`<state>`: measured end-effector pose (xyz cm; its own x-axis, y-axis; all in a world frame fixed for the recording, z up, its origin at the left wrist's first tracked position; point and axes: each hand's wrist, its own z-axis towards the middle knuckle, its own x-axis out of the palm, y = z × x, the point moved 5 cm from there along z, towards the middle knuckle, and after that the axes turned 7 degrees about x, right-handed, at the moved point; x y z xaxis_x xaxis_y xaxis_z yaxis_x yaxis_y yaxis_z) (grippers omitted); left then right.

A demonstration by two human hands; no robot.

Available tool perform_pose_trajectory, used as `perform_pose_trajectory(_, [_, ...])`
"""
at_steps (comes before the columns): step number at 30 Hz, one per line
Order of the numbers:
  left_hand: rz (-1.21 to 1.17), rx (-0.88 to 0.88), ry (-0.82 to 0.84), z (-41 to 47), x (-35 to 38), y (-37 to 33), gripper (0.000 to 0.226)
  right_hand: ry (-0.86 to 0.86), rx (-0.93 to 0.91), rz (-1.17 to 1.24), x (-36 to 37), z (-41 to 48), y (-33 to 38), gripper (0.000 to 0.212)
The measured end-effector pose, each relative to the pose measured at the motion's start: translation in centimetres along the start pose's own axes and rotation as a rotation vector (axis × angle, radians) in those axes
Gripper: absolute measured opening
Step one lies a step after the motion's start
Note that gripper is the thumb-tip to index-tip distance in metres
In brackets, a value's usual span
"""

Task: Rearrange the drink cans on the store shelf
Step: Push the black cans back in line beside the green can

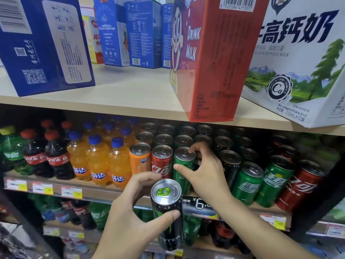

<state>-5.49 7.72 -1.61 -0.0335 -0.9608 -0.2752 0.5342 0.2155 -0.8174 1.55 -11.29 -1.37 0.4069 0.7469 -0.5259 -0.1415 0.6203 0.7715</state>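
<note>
My left hand (128,212) holds a tall black can (169,214) with a green tab upright in front of the shelf edge. My right hand (203,171) reaches into the middle shelf, thumb and fingers spread around the top of a slim green can (183,161) in the front row; whether it grips the can is unclear. Left of that can stand a red cola can (162,161) and an orange can (140,158). Right of my hand stand a black can (230,165) and wider green (248,184) and red cans (300,186).
Orange soda bottles (98,161), cola bottles (57,157) and a green bottle (11,150) fill the shelf's left. Milk cartons, a red box (214,62) and a white box (302,58), overhang the upper shelf. Price tags line the shelf edge (74,191). More bottles sit below.
</note>
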Motion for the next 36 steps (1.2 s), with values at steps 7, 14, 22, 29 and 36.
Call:
perform_pose_trajectory(7, [0.066, 0.050, 0.031, 0.9, 0.9, -0.8, 0.062, 0.103, -0.038, -0.110, 0.2, 0.2, 0.4, 0.047])
perform_pose_trajectory(14, [0.080, 0.141, 0.096, 4.3, 3.2, -2.9, 0.054, -0.159, -0.050, 0.150, -8.4, -0.8, 1.1, 0.019])
perform_pose_trajectory(22, [0.340, 0.276, 0.227, 9.4, 7.3, -3.2, 0.053, -0.318, 0.084, 0.412, -15.0, -4.4, -1.8, 0.015])
perform_pose_trajectory(29, [0.555, 0.357, 0.249, 11.4, 9.2, -1.8, 0.055, -0.317, 0.156, 0.374, -14.8, -5.2, -4.1, 0.016])
perform_pose_trajectory(36, [0.607, 0.317, 0.282, 12.4, 9.3, -0.7, 0.058, -0.257, 0.205, 0.299, -14.0, -4.8, -4.9, 0.015])
